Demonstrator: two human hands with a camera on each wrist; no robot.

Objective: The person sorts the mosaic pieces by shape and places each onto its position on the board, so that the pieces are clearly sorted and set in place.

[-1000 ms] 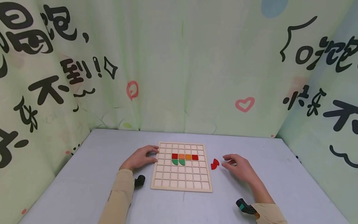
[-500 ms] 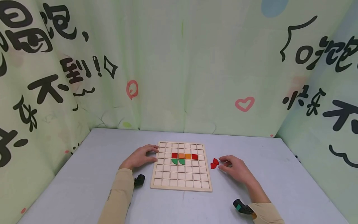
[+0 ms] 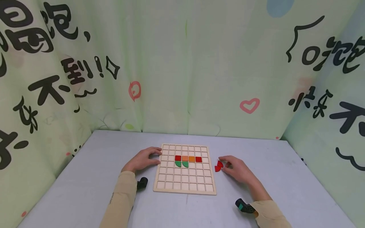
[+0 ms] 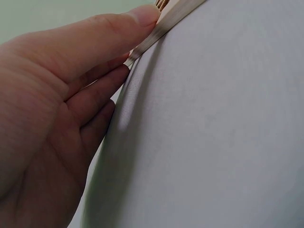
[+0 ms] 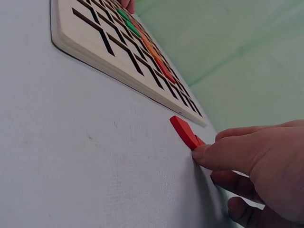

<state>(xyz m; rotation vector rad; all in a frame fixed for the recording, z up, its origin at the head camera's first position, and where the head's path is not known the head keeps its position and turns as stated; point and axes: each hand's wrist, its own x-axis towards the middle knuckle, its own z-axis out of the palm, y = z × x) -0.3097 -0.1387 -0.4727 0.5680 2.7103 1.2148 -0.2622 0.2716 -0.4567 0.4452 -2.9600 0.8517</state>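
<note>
A pale wooden grid board (image 3: pixel 184 186) lies on the table. Set in its cells is a row of red, orange, orange and red squares (image 3: pixel 188 159), with two green quarter-circle pieces (image 3: pixel 185 164) just below. At the board's left edge rests my left hand (image 3: pixel 144 160), its thumb and fingertips touching the rim; in the left wrist view the thumb (image 4: pixel 137 21) lies against that edge. Two red quarter-circle pieces (image 3: pixel 218 168) lie right of the board. My right hand (image 3: pixel 238 169) reaches them with thumb and index finger apart. In the right wrist view, the thumb touches one red piece (image 5: pixel 184 130).
The white table (image 3: pixel 94 186) extends around the board on all sides. Behind and beside it hangs a pale green curtain (image 3: pixel 188 79) with black lettering. Black devices (image 3: pixel 142 183) sit at both wrists.
My right hand has moved left to the red quarter-circle pieces, its index finger now beyond them and its thumb on the near side. The left hand and the board have stayed put.
</note>
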